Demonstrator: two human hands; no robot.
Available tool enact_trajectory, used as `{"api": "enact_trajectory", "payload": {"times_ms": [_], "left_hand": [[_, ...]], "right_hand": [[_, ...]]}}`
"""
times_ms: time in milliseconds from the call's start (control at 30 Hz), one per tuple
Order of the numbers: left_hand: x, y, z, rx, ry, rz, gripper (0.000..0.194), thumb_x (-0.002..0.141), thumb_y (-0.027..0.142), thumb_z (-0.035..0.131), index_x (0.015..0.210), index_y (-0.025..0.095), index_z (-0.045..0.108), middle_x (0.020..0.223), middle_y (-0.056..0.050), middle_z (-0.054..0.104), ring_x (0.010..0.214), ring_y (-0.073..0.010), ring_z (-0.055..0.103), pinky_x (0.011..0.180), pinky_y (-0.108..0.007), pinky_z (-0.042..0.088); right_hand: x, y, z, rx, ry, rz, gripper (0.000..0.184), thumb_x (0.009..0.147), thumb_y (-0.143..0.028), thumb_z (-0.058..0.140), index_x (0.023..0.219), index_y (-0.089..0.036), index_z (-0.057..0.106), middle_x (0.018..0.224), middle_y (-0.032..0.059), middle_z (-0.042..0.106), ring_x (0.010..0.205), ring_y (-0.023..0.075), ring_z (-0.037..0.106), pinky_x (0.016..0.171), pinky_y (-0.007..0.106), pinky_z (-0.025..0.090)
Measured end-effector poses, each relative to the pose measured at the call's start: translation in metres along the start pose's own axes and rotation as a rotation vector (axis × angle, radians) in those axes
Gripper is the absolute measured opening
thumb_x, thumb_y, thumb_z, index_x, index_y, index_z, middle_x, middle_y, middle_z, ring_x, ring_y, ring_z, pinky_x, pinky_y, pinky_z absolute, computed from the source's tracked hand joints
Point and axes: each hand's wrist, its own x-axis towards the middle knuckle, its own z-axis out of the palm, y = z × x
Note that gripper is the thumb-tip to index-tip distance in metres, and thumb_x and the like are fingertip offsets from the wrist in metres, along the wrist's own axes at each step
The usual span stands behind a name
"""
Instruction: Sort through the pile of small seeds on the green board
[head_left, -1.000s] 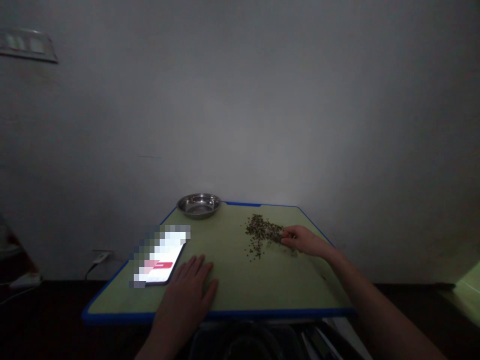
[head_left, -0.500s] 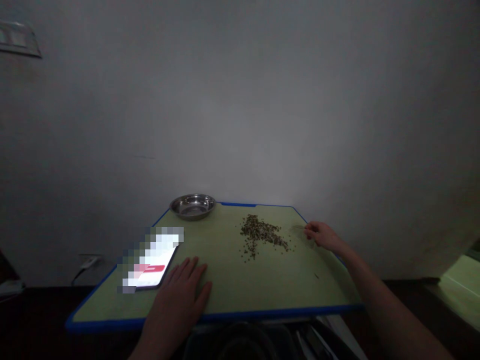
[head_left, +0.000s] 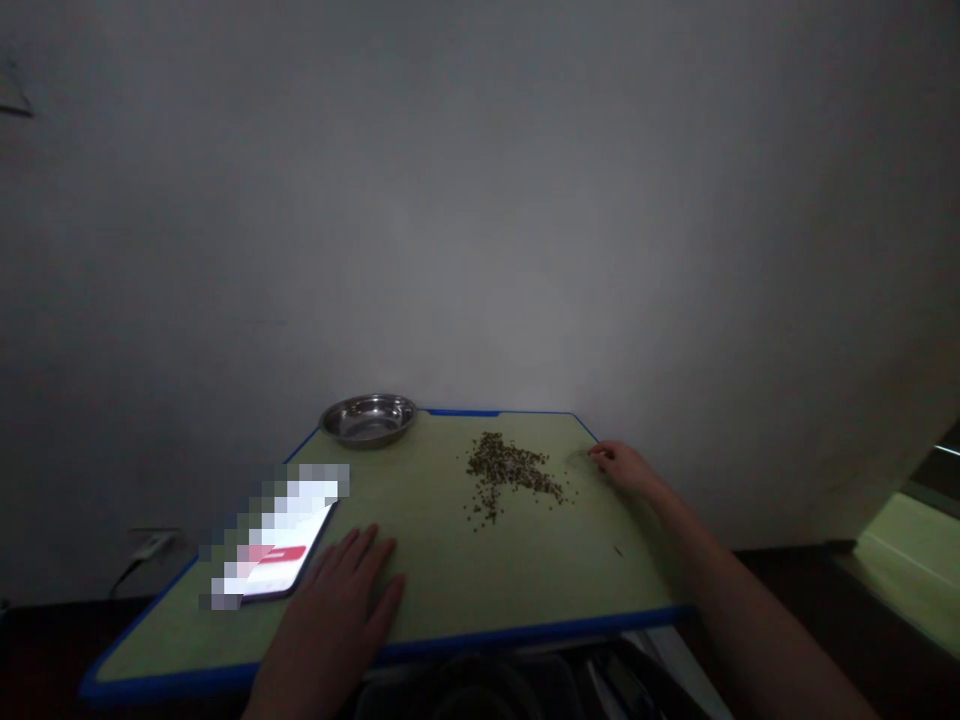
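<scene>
My left hand (head_left: 334, 600) lies flat on the table (head_left: 442, 580) near its front edge, fingers spread, just right of the phone (head_left: 289, 545). A loose heap of small brown grains (head_left: 506, 465) is spread over the middle of the table; their exact kind is too small to tell. To the right of this heap, my right hand (head_left: 619, 466) is closed in a pinch on a thin, see-through object (head_left: 576, 459). Only a faint rim of it shows, so its kind is unclear. The object's rim is close to the heap's right side.
A shallow steel bowl (head_left: 369, 420) stands at the table's back left corner. One small dark sliver (head_left: 618, 550) lies toward the front right. A pale wall (head_left: 480, 220) rises behind the blue table edge. A plug with a cable (head_left: 154, 545) is on the wall at left.
The view has turned slightly right, so everything sits further left in the picture. My right hand keeps its pinch on the see-through object beside the grains. My left hand stays flat on the table.
</scene>
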Motion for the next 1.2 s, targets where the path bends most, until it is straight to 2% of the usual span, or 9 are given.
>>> {"api": "enact_trajectory", "payload": {"times_ms": [233, 467, 633, 800, 933, 1067, 1200], "left_hand": [[0.000, -0.001, 0.002, -0.006, 0.013, 0.004, 0.052, 0.086, 0.043, 0.039, 0.128, 0.017, 0.057, 0.142, -0.014, 0.049, 0.133, -0.0308, 0.043, 0.110, -0.052, 0.034], [0.000, -0.003, 0.006, -0.002, 0.044, 0.020, 0.052, 0.086, 0.044, 0.039, 0.127, 0.018, 0.058, 0.141, -0.013, 0.050, 0.132, -0.0307, 0.044, 0.109, -0.052, 0.034], [-0.001, -0.004, 0.010, -0.022, 0.084, 0.013, 0.049, 0.085, 0.043, 0.041, 0.124, 0.020, 0.059, 0.139, -0.012, 0.053, 0.130, -0.0303, 0.046, 0.108, -0.052, 0.036], [-0.001, -0.005, 0.011, -0.043, 0.092, 0.022, 0.049, 0.085, 0.043, 0.041, 0.125, 0.020, 0.059, 0.139, -0.012, 0.053, 0.131, -0.0309, 0.046, 0.109, -0.053, 0.035], [0.000, -0.006, 0.011, -0.043, 0.088, 0.021, 0.049, 0.085, 0.045, 0.041, 0.125, 0.021, 0.058, 0.139, -0.011, 0.053, 0.131, -0.0301, 0.045, 0.110, -0.052, 0.034], [0.000, -0.006, 0.010, -0.036, 0.065, 0.024, 0.051, 0.085, 0.044, 0.041, 0.126, 0.019, 0.058, 0.140, -0.012, 0.052, 0.131, -0.0300, 0.045, 0.110, -0.051, 0.034], [0.000, -0.006, 0.011, -0.043, 0.102, 0.029, 0.049, 0.084, 0.044, 0.042, 0.124, 0.020, 0.059, 0.138, -0.011, 0.054, 0.130, -0.0300, 0.047, 0.108, -0.052, 0.036]], "right_hand": [[0.000, -0.002, 0.005, -0.026, -0.079, -0.073, 0.031, 0.082, -0.025, 0.051, 0.099, -0.012, 0.073, 0.076, 0.0059, 0.071, 0.068, 0.0165, 0.060, 0.066, 0.026, 0.045], [-0.026, -0.005, -0.002, -0.001, -0.183, -0.170, 0.031, 0.082, -0.028, 0.050, 0.096, -0.015, 0.075, 0.089, 0.0048, 0.074, 0.078, 0.0188, 0.062, 0.073, 0.028, 0.047], [-0.044, -0.008, -0.006, 0.002, -0.219, -0.173, 0.033, 0.082, -0.031, 0.050, 0.098, -0.014, 0.074, 0.087, 0.0057, 0.074, 0.073, 0.0198, 0.062, 0.070, 0.030, 0.046], [-0.062, -0.015, -0.006, -0.015, -0.225, -0.152, 0.032, 0.082, -0.034, 0.051, 0.093, -0.014, 0.073, 0.085, 0.0070, 0.073, 0.074, 0.0195, 0.062, 0.068, 0.029, 0.045], [-0.073, -0.025, -0.004, -0.023, -0.218, -0.171, 0.027, 0.082, -0.033, 0.052, 0.084, -0.014, 0.071, 0.076, 0.0068, 0.070, 0.069, 0.0182, 0.060, 0.063, 0.027, 0.042], [-0.075, -0.033, -0.001, -0.056, -0.176, -0.145, 0.023, 0.080, -0.032, 0.055, 0.079, -0.014, 0.070, 0.073, 0.0064, 0.068, 0.066, 0.0178, 0.059, 0.060, 0.027, 0.040], [-0.071, -0.036, 0.002, -0.077, -0.143, -0.125, 0.021, 0.081, -0.030, 0.055, 0.078, -0.015, 0.070, 0.069, 0.0054, 0.068, 0.064, 0.0172, 0.059, 0.060, 0.026, 0.039]]}}
